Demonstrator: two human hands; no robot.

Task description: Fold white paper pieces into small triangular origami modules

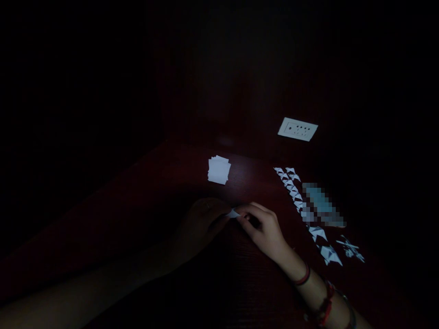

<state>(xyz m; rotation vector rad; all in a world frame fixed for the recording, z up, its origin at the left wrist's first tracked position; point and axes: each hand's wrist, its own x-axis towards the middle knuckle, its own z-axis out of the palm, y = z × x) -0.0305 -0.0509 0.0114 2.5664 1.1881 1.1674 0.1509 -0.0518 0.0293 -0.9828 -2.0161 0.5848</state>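
The scene is very dark. My left hand (pixel 202 221) and my right hand (pixel 262 228) meet over a dark red wooden table (pixel 164 183). Both pinch a small white piece of paper (pixel 233 213) between their fingertips. The right wrist wears red bands. A small stack of white paper squares (pixel 218 169) lies on the table just beyond the hands.
A row of several folded white paper pieces (pixel 291 185) runs along the right side of the table, with more folded pieces (pixel 329 253) nearer me. A blurred-out flat object (pixel 322 205) lies beside them. A white wall socket plate (pixel 297 129) sits on the dark back wall.
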